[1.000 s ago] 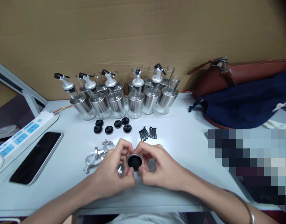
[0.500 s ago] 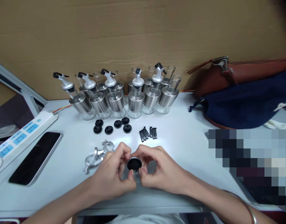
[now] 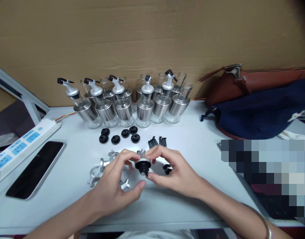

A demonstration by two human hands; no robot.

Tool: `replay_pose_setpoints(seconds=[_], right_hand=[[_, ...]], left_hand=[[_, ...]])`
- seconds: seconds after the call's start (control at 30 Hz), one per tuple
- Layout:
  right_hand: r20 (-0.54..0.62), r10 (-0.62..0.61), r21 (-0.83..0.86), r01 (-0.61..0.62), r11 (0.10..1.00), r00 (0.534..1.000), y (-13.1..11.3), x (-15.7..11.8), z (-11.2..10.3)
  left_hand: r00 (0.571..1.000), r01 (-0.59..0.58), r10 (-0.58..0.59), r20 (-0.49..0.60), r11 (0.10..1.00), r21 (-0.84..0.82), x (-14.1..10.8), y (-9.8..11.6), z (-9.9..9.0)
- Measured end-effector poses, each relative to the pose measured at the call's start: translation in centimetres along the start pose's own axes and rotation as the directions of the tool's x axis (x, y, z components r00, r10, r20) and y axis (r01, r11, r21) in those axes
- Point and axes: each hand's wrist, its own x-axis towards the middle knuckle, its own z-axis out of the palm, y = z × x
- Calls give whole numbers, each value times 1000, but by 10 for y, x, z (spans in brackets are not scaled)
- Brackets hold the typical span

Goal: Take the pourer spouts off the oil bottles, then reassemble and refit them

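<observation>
A bottle pourer with a silver cap and a ribbed black stopper (image 3: pixel 143 166) is between my hands above the table's front part, stopper facing me. My right hand (image 3: pixel 174 169) pinches it, forefinger at the silver rim and thumb at the stopper's lower end. On the other side, my left hand (image 3: pixel 117 179) has its forefinger against the rim, with the thumb spread away from the stopper. Loose silver pourer tops (image 3: pixel 95 172) lie beside and partly behind my left hand. Small black parts (image 3: pixel 167 169) show behind my right hand's fingers.
Glass bottles with steel bands (image 3: pixel 124 111) stand in rows at the back, several with pourers. Ahead lie black stoppers (image 3: pixel 115 139) and black flip levers (image 3: pixel 153 142). A phone (image 3: pixel 36 169) and power strip (image 3: pixel 20 146) are left; a brown bag (image 3: pixel 267 81) and navy cloth (image 3: pixel 262 109), right.
The pourer has risen slightly and tipped, so its stopper's ribbed side shows. My left thumb has come away from it, while my right hand keeps its pinch.
</observation>
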Motion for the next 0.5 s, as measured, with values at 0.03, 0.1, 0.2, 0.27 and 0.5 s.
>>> replay_pose_setpoints(seconds=[0.03,0.1,0.2,0.27,0.5], right_hand=[[-9,-6,-7,6,1000,1000,1,0,0],[-12,-20,-28,20,999,1000,3,1,-1],[0,-54,-37,54,998,999,3,2,-5],[8,-83,-29,83,996,997,3,3,-8],[20,-160,5,160,987,987,0,4,-7]], left_hand=[[1000,3,-3,15,1000,-12,1,0,0],[1000,1,0,26,999,-32,2,-2,0],[1000,-1,2,17,998,-61,3,-4,0],[1000,-15,15,-8,997,-74,2,-6,0],[990,-128,128,-61,992,7,4,-8,1]])
